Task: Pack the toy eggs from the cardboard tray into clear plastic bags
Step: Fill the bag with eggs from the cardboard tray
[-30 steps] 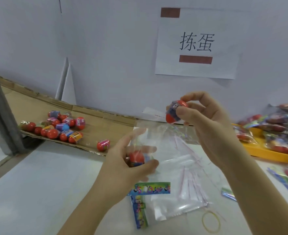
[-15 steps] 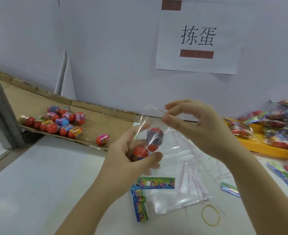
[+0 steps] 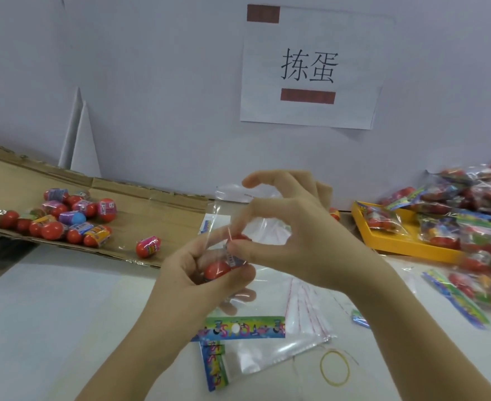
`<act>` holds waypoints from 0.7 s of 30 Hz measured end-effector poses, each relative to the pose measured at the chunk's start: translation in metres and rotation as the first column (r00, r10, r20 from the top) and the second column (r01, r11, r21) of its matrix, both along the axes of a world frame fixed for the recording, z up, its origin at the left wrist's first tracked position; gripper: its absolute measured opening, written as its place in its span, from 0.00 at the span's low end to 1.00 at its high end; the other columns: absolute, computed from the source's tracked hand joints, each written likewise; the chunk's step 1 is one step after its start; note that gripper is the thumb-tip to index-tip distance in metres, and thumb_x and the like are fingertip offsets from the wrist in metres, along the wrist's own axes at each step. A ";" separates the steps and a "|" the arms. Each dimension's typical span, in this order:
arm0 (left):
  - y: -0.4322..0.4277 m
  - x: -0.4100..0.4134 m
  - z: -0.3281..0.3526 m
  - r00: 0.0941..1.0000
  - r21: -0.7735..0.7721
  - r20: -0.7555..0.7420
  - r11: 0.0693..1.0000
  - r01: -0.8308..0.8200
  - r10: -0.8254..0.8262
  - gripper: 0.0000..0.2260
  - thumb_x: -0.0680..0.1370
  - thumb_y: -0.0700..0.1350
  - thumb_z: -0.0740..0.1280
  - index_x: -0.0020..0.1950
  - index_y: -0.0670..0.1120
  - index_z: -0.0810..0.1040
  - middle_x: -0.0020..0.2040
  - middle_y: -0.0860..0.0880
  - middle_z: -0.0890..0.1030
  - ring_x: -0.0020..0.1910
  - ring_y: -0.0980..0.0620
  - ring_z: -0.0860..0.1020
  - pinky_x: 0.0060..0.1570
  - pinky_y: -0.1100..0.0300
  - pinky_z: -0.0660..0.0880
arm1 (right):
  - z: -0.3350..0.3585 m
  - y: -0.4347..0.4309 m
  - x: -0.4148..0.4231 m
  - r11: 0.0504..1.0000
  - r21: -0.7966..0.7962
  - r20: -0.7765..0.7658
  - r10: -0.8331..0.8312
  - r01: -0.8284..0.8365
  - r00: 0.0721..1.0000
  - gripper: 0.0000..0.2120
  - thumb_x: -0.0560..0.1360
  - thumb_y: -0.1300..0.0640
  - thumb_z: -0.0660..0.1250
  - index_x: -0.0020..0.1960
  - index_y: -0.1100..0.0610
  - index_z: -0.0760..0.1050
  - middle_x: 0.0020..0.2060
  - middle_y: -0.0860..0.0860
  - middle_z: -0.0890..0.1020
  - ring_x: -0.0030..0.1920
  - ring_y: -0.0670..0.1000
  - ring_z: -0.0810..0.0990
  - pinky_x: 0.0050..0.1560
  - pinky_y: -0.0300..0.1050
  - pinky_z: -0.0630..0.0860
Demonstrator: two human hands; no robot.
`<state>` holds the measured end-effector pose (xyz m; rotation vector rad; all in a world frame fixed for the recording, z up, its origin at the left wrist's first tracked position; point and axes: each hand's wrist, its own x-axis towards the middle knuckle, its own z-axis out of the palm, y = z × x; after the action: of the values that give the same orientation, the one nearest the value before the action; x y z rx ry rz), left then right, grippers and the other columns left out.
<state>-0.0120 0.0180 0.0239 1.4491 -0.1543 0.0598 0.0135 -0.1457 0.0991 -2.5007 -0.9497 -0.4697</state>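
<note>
We see at least two toy eggs [image 3: 216, 270] lying inside a clear plastic bag [image 3: 219, 224], which is held up just above the counter [image 3: 50, 314], between the two hands. The left hand [image 3: 192, 273] is curled round the bag's lower part and cups the eggs through the film. The right hand [image 3: 290, 235] pinches the bag's upper edge between thumb and forefinger, with its other fingers lifted clear. We judge this to be the closing of the bag's mouth.

The film looks slick and the eggs are round. If the left hand loosens before the mouth is shut, we expect an egg to slide out and roll. The pinch may also catch only one layer, or set the red-edged flap crooked, and leave a gap.

More loose eggs [image 3: 53, 230] are bunched on the cardboard tray [image 3: 166, 215] to the left. One lone egg [image 3: 148, 246] lies near the tray's front edge, where a nudge could send it onto the counter.

A stack of empty bags [image 3: 302, 308] with printed header cards [image 3: 244, 328] lies right below the hands, and a rubber band [image 3: 334, 369] lies near it. To the right a yellow tray [image 3: 406, 247] is heaped with packed bags [image 3: 470, 215], some spilling past its rim, so there is little room on that side. The wall with its paper sign [image 3: 311, 68] stands close behind. The free room for moving is the bare counter at lower left.
</note>
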 end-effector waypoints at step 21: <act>-0.005 -0.006 0.004 0.992 -0.087 0.086 0.993 -0.083 0.090 0.29 0.59 0.49 0.77 0.59 0.48 0.79 0.42 0.47 0.86 0.34 0.47 0.85 0.31 0.65 0.77 | 0.006 0.000 0.003 0.982 0.191 -0.141 0.022 0.005 0.990 0.24 0.72 0.27 0.50 0.41 0.36 0.81 0.63 0.28 0.64 0.67 0.34 0.50 0.66 0.35 0.43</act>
<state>-0.0180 0.0132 0.0278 1.3701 -0.1603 0.1998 0.0167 -0.1457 0.1050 -2.3216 -0.8196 -0.3556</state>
